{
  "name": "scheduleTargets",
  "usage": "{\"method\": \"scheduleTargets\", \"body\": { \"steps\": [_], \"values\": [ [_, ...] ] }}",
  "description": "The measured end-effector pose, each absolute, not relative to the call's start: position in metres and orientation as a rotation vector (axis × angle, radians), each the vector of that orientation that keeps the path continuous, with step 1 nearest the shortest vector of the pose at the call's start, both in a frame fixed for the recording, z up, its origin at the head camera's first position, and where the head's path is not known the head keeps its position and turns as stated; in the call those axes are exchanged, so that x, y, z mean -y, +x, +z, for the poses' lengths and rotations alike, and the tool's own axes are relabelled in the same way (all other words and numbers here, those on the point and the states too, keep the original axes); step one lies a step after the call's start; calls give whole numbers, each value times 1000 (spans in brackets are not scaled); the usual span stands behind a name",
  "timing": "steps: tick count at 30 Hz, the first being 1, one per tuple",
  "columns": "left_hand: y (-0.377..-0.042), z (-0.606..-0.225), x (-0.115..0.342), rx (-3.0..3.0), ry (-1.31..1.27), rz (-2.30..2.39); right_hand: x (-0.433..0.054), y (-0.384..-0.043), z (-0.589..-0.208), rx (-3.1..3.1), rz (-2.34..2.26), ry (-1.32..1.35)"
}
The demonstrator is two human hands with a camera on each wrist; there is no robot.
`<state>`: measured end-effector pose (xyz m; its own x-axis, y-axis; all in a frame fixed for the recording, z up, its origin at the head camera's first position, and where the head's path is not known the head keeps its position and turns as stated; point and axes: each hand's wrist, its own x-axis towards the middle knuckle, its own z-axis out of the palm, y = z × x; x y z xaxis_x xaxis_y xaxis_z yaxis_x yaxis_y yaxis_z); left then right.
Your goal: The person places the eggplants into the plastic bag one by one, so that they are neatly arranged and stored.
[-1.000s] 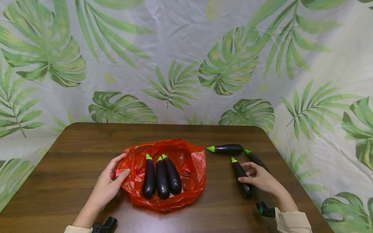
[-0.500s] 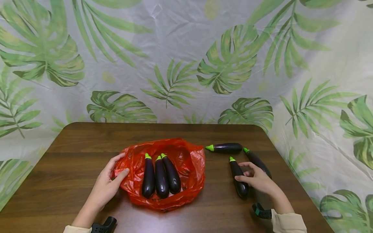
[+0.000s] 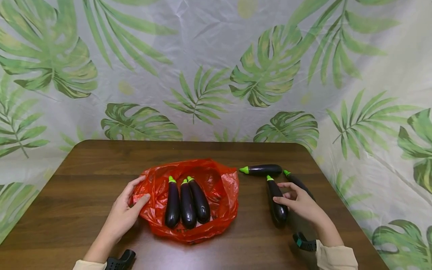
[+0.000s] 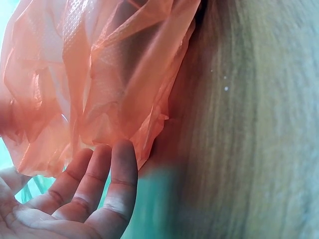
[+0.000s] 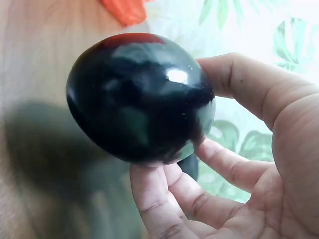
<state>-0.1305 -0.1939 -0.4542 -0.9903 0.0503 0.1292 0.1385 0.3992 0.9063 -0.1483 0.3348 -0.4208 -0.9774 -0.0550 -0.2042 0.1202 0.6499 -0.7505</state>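
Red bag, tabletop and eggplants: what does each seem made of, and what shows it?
Red bag: shiny plastic film, by its crinkles and translucence. Tabletop: wood or wood-look laminate, low sheen; grain streaks show. Eggplants: smooth, glossy skin with highlights; real or moulded imitation, unclear.

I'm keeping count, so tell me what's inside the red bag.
Three eggplants lie side by side in the red bag. The part of it directly beneath them, and anything under its folds, cannot be seen.
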Motion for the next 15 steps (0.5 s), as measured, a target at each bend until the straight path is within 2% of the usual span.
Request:
{"method": "scheduleTargets", "body": {
  "steps": [15],
  "values": [
    [-131, -453, 195, 2553, -174, -1685, -311, -154, -370, -2735, -1218, -92]
  ]
}}
